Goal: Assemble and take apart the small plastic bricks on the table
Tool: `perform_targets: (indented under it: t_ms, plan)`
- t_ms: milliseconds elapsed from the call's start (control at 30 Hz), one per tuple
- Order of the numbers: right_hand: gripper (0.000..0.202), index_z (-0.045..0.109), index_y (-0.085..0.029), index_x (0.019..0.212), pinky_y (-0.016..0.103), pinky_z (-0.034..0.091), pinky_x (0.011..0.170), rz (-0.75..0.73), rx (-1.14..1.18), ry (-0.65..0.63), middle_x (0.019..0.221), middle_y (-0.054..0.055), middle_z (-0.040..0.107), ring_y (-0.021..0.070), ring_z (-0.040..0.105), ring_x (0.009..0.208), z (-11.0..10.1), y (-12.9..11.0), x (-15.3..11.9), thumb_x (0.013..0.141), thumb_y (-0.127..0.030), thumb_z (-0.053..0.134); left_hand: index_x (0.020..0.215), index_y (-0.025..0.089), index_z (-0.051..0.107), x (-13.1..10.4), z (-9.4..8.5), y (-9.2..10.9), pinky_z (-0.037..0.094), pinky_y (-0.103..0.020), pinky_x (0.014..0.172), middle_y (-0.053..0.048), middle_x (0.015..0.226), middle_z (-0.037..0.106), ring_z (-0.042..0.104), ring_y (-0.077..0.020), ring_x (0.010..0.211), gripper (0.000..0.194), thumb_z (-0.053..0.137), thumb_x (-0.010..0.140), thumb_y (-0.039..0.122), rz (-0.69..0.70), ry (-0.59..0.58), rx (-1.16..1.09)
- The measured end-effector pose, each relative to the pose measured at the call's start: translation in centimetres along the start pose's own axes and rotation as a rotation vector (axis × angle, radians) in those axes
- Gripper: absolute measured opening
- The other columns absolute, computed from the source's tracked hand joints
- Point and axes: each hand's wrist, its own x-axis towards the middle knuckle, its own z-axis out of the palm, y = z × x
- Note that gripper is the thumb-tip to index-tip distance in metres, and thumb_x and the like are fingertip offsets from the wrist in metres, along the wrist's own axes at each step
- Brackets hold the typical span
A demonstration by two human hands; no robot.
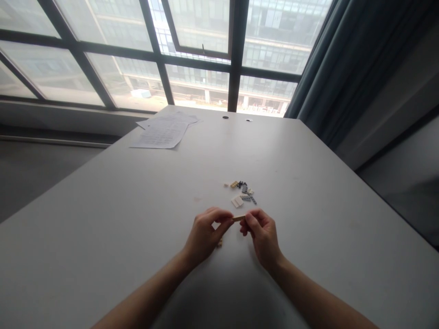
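Between my two hands is a small tan building brick [239, 218], long and thin. My left hand [209, 228] pinches its left end between thumb and fingers. The right end is gripped by my right hand [261, 233], thumb on the near side. Just beyond the hands lies a loose group of bricks: white flat pieces [237, 201], grey pieces [247, 198], a tan brick [234, 184] and small black pieces [242, 184]. Another tan piece [220, 242] shows beside my left hand, partly hidden by it.
Everything lies on a wide white table [137, 219]. Printed paper sheets [163, 132] rest at its far left. Two round holes are near the far edge, one of them [225, 117] dark. Windows stand behind, and a dark curtain [329, 68] hangs at the right.
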Motion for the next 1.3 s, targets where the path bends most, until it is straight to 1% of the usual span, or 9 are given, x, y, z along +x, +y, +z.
perform_targets:
  t_ms: [167,333,533,667,867,1000,1100,1200,1300]
  plan:
    - [0.014,0.062,-0.017,0.080,0.024,0.045,0.059,-0.048,-0.102,-0.091,0.069,-0.001,0.062,0.0112,0.056,0.062,0.2,-0.4,-0.5,0.074,-0.024,0.073,0.089,0.019,0.068,0.1,-0.1,-0.3,0.048,-0.024,0.071,-0.002,0.085,0.068,0.060,-0.0121,0.073,0.009,0.062,0.082,0.019,0.020,0.078,-0.034]
    - [0.014,0.059,-0.019,0.085,0.024,0.046,0.064,-0.111,-0.204,-0.124,0.074,-0.002,0.060,0.0114,0.056,0.068,0.4,0.0,-0.8,0.075,-0.021,0.070,0.092,0.020,0.068,0.2,-0.2,-0.1,0.049,-0.024,0.072,-0.002,0.086,0.069,0.062,-0.0123,0.075,0.013,0.060,0.082,0.017,0.006,0.101,-0.083]
    - [0.053,0.047,-0.026,0.125,0.026,0.049,0.066,-0.196,-0.366,-0.221,0.076,-0.003,0.060,0.0117,0.057,0.066,0.2,0.1,-0.7,0.076,-0.014,0.064,0.091,0.019,0.068,0.0,-0.1,-0.2,0.050,-0.026,0.074,-0.003,0.087,0.071,0.064,-0.0143,0.078,0.012,0.059,0.083,0.020,-0.020,0.073,-0.080]
    - [0.049,0.053,-0.026,0.121,0.026,0.050,0.065,-0.218,-0.524,-0.321,0.076,-0.003,0.061,0.0113,0.057,0.064,0.2,-0.5,-0.8,0.075,-0.012,0.061,0.089,0.018,0.067,0.0,-0.1,0.0,0.051,-0.025,0.070,-0.003,0.080,0.071,0.064,-0.0139,0.072,0.011,0.059,0.084,0.023,-0.040,0.027,-0.062]
    - [0.047,0.055,-0.025,0.117,0.024,0.046,0.061,-0.093,-0.616,-0.323,0.073,-0.003,0.061,0.0123,0.057,0.064,-0.4,-1.3,-0.3,0.072,-0.013,0.064,0.087,0.018,0.065,0.3,-1.9,-0.9,0.049,-0.026,0.071,-0.003,0.080,0.066,0.060,-0.0144,0.075,0.010,0.057,0.086,0.024,0.087,-0.024,0.132]
    - [0.048,0.058,-0.024,0.115,0.024,0.042,0.060,-0.038,-0.788,-0.394,0.074,-0.002,0.061,0.0135,0.055,0.067,-0.8,-1.5,-0.1,0.069,-0.012,0.065,0.098,0.020,0.063,-0.4,-3.2,-2.0,0.047,-0.030,0.076,-0.005,0.087,0.064,0.058,-0.0174,0.083,0.017,0.059,0.085,0.031,0.142,-0.218,0.271]
    - [0.049,0.062,-0.022,0.113,0.028,0.043,0.073,-0.086,-0.929,-0.469,0.084,0.000,0.063,0.0166,0.055,0.079,-0.7,-1.6,-0.2,0.065,-0.010,0.067,0.106,0.021,0.061,-1.2,-3.4,-2.3,0.046,-0.033,0.081,-0.007,0.095,0.063,0.057,-0.0213,0.091,0.032,0.063,0.081,0.041,0.172,-0.363,0.362]
    - [0.046,0.065,-0.022,0.109,0.032,0.041,0.085,-0.127,-1.056,-0.496,0.091,0.003,0.062,0.0204,0.053,0.091,-0.6,-1.6,-0.3,0.064,-0.014,0.070,0.110,0.022,0.059,-1.7,-3.3,-2.3,0.046,-0.036,0.081,-0.008,0.099,0.061,0.057,-0.0242,0.093,0.046,0.063,0.077,0.054,0.180,-0.450,0.436]
    - [0.048,0.065,-0.023,0.112,0.035,0.039,0.089,-0.123,-1.134,-0.498,0.097,0.005,0.060,0.0220,0.052,0.096,-0.7,-1.6,-0.3,0.066,-0.018,0.072,0.112,0.022,0.056,-1.8,-3.3,-2.4,0.045,-0.039,0.082,-0.008,0.101,0.060,0.058,-0.0256,0.092,0.053,0.065,0.073,0.058,0.176,-0.495,0.486]
